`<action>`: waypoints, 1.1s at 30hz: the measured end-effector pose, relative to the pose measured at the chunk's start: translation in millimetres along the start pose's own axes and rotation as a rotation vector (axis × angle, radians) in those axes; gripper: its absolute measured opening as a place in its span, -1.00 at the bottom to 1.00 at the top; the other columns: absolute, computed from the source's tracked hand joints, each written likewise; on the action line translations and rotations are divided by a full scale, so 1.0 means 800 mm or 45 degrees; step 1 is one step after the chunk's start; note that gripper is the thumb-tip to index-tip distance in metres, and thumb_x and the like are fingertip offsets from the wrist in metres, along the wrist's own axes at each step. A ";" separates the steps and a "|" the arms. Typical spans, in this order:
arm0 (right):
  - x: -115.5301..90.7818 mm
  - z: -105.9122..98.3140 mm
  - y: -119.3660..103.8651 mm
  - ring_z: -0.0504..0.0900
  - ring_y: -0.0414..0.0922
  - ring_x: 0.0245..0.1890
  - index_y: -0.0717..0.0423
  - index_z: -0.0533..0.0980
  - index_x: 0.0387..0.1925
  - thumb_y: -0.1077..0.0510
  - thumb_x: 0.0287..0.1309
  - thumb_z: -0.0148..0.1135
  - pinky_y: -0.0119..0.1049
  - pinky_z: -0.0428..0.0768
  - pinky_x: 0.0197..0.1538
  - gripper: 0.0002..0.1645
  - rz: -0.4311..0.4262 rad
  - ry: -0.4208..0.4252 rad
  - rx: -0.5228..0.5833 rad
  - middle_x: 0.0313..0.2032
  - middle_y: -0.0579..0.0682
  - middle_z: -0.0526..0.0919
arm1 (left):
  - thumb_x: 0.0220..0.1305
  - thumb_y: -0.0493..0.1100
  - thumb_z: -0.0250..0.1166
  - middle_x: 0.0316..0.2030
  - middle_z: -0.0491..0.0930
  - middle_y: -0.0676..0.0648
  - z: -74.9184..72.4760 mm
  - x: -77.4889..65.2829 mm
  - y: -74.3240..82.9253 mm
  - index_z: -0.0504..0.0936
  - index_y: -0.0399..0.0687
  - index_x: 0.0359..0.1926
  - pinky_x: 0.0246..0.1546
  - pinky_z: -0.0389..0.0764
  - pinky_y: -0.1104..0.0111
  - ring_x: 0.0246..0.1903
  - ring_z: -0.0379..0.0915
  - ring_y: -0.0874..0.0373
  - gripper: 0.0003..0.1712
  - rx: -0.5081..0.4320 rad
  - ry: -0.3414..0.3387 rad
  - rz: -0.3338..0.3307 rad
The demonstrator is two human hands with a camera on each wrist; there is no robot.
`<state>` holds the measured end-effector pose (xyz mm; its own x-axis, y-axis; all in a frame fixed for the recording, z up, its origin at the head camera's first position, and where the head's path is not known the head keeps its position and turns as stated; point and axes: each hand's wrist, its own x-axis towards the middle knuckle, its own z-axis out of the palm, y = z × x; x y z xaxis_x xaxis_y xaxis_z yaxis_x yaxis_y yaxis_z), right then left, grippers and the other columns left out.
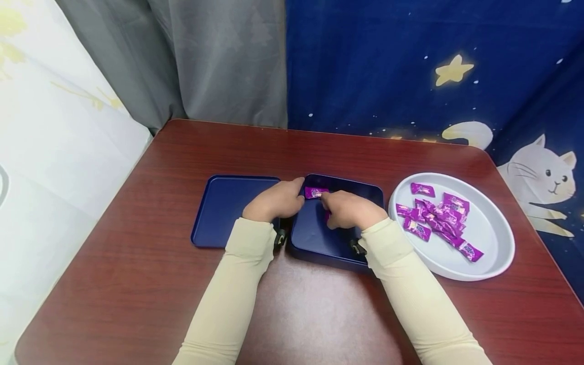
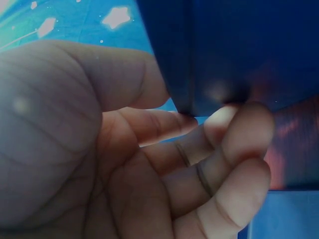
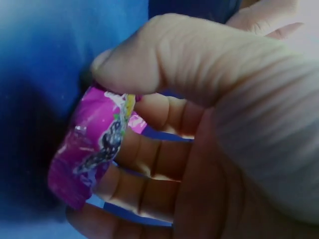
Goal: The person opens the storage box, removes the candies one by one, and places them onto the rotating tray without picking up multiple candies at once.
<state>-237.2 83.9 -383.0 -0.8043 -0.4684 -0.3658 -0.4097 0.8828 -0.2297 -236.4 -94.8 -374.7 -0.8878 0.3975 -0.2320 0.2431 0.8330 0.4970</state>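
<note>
A dark blue rectangular box (image 1: 315, 235) stands open on the table. My left hand (image 1: 276, 201) is at its upper left side, and in the left wrist view the curled fingers and thumb hold the box wall (image 2: 219, 55). My right hand (image 1: 349, 209) is inside the box. Between its thumb and fingers it pinches a purple wrapped candy (image 3: 94, 139), low over the box floor; the head view shows only a bit of this candy. Another purple candy (image 1: 314, 192) lies in the box's upper left corner, beside the right fingertips.
Left of the box lies a flat blue lid (image 1: 219, 213), partly behind the left hand. A round white tray (image 1: 495, 243) to the right holds several purple candies (image 1: 444, 215). The brown table (image 1: 150, 263) ends at curtains behind.
</note>
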 end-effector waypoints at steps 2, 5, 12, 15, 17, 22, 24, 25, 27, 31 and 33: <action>0.000 -0.001 0.002 0.47 -0.07 -0.38 0.13 0.42 -0.18 0.23 -0.08 0.32 -0.22 0.53 -0.30 -0.63 -0.007 0.010 -0.001 -0.30 0.04 0.55 | 0.39 -0.12 -0.07 0.41 0.10 -0.14 0.000 0.000 0.000 -0.05 -0.17 0.45 0.33 0.17 0.08 0.32 0.02 0.03 -0.31 -0.006 0.001 -0.002; -0.002 -0.002 0.004 0.46 -0.06 -0.39 0.13 0.42 -0.21 0.24 -0.09 0.32 -0.23 0.51 -0.33 -0.65 -0.031 0.031 -0.002 -0.35 0.04 0.53 | 0.39 -0.12 -0.07 0.40 0.12 -0.15 0.001 0.000 0.001 -0.04 -0.17 0.45 0.32 0.18 0.08 0.31 0.04 0.02 -0.31 -0.011 0.002 -0.004; -0.014 -0.013 0.011 0.43 -0.08 -0.48 0.13 0.44 -0.31 0.26 -0.13 0.29 -0.26 0.45 -0.42 -0.73 -0.100 0.132 0.038 -0.49 0.01 0.50 | 0.37 -0.13 -0.06 0.38 0.15 -0.15 0.002 0.001 0.001 -0.02 -0.18 0.44 0.32 0.19 0.09 0.30 0.08 0.03 -0.32 -0.005 0.020 0.021; -0.024 -0.021 0.017 0.42 -0.10 -0.51 0.11 0.44 -0.32 0.24 -0.12 0.28 -0.25 0.43 -0.44 -0.75 -0.121 0.185 0.070 -0.54 -0.01 0.47 | 0.37 -0.13 -0.06 0.39 0.14 -0.15 0.001 0.001 0.001 -0.02 -0.19 0.44 0.32 0.20 0.10 0.30 0.08 0.03 -0.31 -0.003 0.022 0.023; -0.030 -0.027 0.021 0.42 -0.11 -0.51 0.09 0.43 -0.32 0.22 -0.10 0.28 -0.25 0.43 -0.43 -0.75 -0.125 0.223 0.087 -0.56 -0.02 0.46 | 0.38 -0.13 -0.06 0.39 0.13 -0.14 0.001 0.000 0.001 -0.03 -0.18 0.45 0.32 0.19 0.10 0.31 0.05 0.03 -0.31 -0.003 0.017 0.017; -0.048 -0.036 0.031 0.42 -0.10 -0.47 0.09 0.43 -0.30 0.19 -0.09 0.27 -0.21 0.45 -0.37 -0.75 -0.125 0.308 0.108 -0.54 -0.02 0.47 | 0.38 -0.13 -0.07 0.41 0.08 -0.13 0.000 -0.001 0.001 -0.07 -0.16 0.46 0.33 0.16 0.09 0.33 0.01 0.03 -0.30 -0.009 0.015 0.014; -0.053 -0.037 0.036 0.42 -0.09 -0.47 0.10 0.43 -0.29 0.19 -0.09 0.27 -0.20 0.46 -0.35 -0.74 -0.123 0.329 0.103 -0.54 -0.02 0.47 | 0.38 -0.14 -0.07 0.41 0.08 -0.13 0.001 -0.001 0.001 -0.07 -0.16 0.46 0.33 0.17 0.08 0.32 0.01 0.03 -0.30 -0.012 0.019 0.020; -0.056 -0.037 0.039 0.42 -0.09 -0.47 0.10 0.43 -0.29 0.19 -0.09 0.27 -0.20 0.46 -0.35 -0.74 -0.124 0.338 0.105 -0.54 -0.02 0.47 | 0.38 -0.14 -0.07 0.41 0.08 -0.13 0.001 -0.001 0.001 -0.07 -0.16 0.46 0.33 0.17 0.08 0.32 0.01 0.03 -0.30 -0.013 0.022 0.023; -0.061 -0.038 0.044 0.42 -0.09 -0.48 0.10 0.44 -0.28 0.20 -0.08 0.28 -0.19 0.46 -0.36 -0.74 -0.123 0.358 0.113 -0.54 -0.02 0.48 | 0.38 -0.14 -0.06 0.41 0.08 -0.13 0.002 0.000 0.000 -0.07 -0.16 0.46 0.32 0.18 0.08 0.32 0.02 0.03 -0.30 -0.014 0.025 0.026; -0.071 -0.040 0.054 0.44 -0.10 -0.50 0.13 0.45 -0.27 0.21 -0.07 0.28 -0.19 0.48 -0.36 -0.73 -0.115 0.389 0.154 -0.53 -0.01 0.49 | 0.37 -0.15 -0.06 0.41 0.09 -0.14 0.003 0.000 0.000 -0.06 -0.18 0.45 0.32 0.18 0.08 0.32 0.03 0.02 -0.30 -0.009 0.030 0.027; -0.076 -0.041 0.060 0.45 -0.11 -0.51 0.14 0.44 -0.26 0.21 -0.07 0.28 -0.18 0.49 -0.37 -0.72 -0.106 0.401 0.169 -0.52 0.00 0.50 | 0.38 -0.14 -0.07 0.41 0.09 -0.14 0.003 0.000 0.000 -0.05 -0.18 0.45 0.32 0.18 0.08 0.32 0.03 0.02 -0.31 -0.006 0.028 0.020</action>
<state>-221.8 155.7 -342.3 -0.8723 -0.4864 -0.0497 -0.4363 0.8203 -0.3697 -235.7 -93.6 -376.4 -0.8922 0.4019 -0.2059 0.2551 0.8249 0.5044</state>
